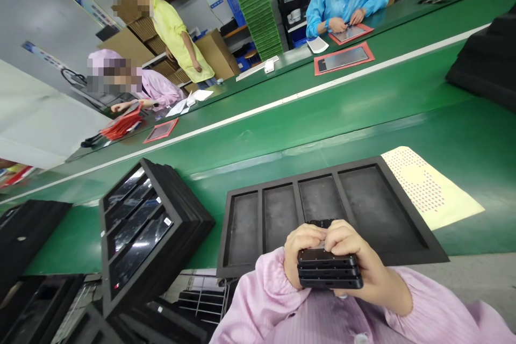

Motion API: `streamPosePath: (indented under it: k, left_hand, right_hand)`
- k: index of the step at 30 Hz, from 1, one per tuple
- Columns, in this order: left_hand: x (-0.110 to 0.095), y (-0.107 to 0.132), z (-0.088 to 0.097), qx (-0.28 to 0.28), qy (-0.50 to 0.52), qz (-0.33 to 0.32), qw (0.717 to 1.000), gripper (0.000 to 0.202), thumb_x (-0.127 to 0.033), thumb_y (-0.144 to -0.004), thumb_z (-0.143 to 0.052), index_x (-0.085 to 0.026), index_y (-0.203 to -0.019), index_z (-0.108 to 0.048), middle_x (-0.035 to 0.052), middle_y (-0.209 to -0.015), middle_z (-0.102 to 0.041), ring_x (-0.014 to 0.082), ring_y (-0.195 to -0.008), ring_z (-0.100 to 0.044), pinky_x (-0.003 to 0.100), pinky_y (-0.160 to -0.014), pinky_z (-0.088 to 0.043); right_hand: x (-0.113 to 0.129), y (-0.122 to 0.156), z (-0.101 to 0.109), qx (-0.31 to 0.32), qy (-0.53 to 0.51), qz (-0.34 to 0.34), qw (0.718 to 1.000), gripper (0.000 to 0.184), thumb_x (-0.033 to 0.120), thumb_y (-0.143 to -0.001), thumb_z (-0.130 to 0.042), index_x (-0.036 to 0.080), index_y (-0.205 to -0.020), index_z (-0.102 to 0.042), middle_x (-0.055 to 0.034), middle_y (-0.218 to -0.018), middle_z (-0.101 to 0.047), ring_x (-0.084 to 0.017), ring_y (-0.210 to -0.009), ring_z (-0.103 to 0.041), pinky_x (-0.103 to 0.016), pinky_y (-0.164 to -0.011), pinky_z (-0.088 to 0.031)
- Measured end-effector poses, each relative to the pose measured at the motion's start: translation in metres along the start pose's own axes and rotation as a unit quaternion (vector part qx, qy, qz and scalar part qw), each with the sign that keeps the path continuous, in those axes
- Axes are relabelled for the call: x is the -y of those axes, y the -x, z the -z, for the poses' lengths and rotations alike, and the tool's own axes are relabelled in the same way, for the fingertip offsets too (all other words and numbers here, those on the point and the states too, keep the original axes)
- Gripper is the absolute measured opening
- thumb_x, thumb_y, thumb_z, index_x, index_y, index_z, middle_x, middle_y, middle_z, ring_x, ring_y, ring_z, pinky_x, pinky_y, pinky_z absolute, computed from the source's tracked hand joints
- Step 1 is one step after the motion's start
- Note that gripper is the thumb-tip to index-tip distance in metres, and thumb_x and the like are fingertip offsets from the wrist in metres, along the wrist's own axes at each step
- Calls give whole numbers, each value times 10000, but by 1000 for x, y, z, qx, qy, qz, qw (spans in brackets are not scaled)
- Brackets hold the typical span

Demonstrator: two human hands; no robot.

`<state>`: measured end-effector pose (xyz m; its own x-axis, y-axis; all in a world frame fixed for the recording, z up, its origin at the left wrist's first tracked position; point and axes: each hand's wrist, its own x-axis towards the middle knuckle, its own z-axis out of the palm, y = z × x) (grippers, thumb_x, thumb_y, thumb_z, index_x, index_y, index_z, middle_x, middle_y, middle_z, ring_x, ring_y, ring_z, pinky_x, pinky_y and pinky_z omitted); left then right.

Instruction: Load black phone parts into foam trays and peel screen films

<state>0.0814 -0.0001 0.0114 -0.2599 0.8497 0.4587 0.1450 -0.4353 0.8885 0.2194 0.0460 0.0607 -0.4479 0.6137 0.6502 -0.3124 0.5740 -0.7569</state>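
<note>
- Left hand (301,251) and right hand (365,264) together clasp 3 stacked black devices (329,272).
- Just beyond the hands: foam tray (226,236), all 4 slots empty.
- Further left: tray stack (182,226), top tray full.

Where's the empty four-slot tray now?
Head view, low centre: the tray lies on the green bench, just beyond the held device stack, filled tray stack on its left, cream dotted sheet on its right.

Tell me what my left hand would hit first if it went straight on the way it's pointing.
Probably the black foam tray: your left hand, holding the stack of black devices with your right hand, points toward its empty middle compartments. Height above the tray is unclear.
</note>
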Motion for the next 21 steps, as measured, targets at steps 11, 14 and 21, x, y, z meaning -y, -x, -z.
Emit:
streamPosePath:
  k: [11, 14, 21]
  left_hand:
    - [-9, -7, -8, -3, -9, -123, 992, 147, -363, -902, -474, -273, -929, -588, 8, -823, -726, 190, -737, -702, 325, -630, -565]
    - [-11, -8, -8, 4, -21, -119, 993, 180, -389, -910, -445, -271, -932, -580, 20, -819, -720, 191, -738, -699, 331, -630, -569]
    - [-24, -25, -7, 59, -57, -138, 987, 245, -422, -801, -608, -244, -964, -566, 68, -831, -710, 195, -738, -689, 302, -627, -562]
  right_hand:
    - [-2, 5, 3, 20, -10, 11, 1000, 296, 491, -898, -546, 267, -1069, -454, -32, -838, -538, -192, -767, -538, -354, -709, -474]
    - [-3, 5, 5, 11, -27, -2, 1000, 287, 473, -885, -578, 272, -1062, -474, -31, -845, -542, -197, -777, -529, -349, -712, -472]
    - [-4, 6, 9, -14, -57, -39, 997, 244, 454, -875, -600, 277, -1012, -504, -26, -856, -535, -195, -799, -517, -322, -708, -475]
